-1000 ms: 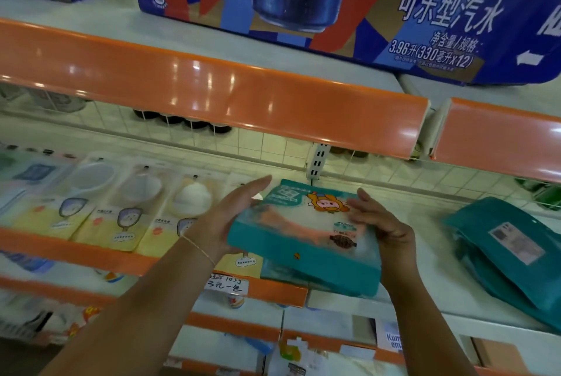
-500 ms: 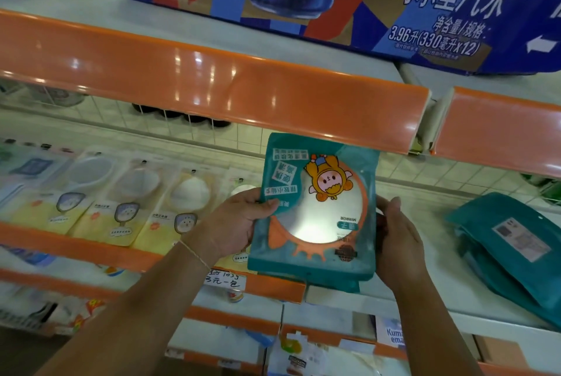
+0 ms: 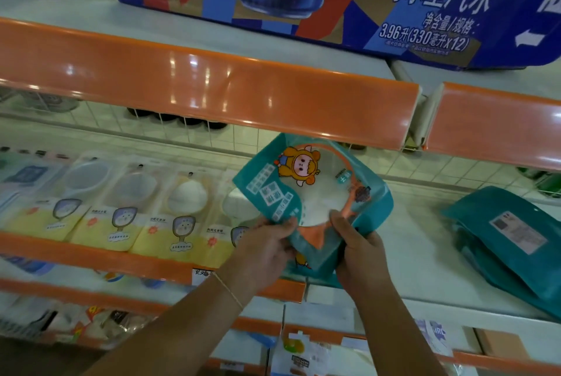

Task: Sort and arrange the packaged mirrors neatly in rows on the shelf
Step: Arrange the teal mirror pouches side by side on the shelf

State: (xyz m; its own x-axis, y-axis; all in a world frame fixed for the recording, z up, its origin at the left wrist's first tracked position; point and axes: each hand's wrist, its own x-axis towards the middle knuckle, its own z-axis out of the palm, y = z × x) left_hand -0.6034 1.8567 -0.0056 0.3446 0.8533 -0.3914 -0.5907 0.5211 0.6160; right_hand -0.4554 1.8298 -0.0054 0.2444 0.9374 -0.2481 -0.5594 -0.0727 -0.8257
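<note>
Both hands grip one teal mirror pack (image 3: pixel 315 193) by its lower edge: the left hand (image 3: pixel 264 251) pinches the lower left part, thumb on the front, and the right hand (image 3: pixel 361 251) pinches the lower right, fingers curled behind. Half a second ago the pack stood square and upright between them; now it is turned, its top leaning toward the back of the shelf (image 3: pixel 409 242) and its cartoon face rotated to the right (a second ago it lay nearly flat in the hands). That turning suggests it is being aligned for laying down, so the placing step looks close but not yet done.

Largest on the shelf is the row of yellow packs (image 3: pixel 136 217), lying overlapped along the front edge from the left end up to the hands. Next, a stack of teal packs (image 3: pixel 510 242) lies label-side up at the right end, askew to the front edge and well apart from the held one. Under the held pack another teal pack shows at the front edge, partly hidden. The held pack hangs over the shelf's middle, just beside the last yellow one. The askew stack probably needs sorting next.
</note>
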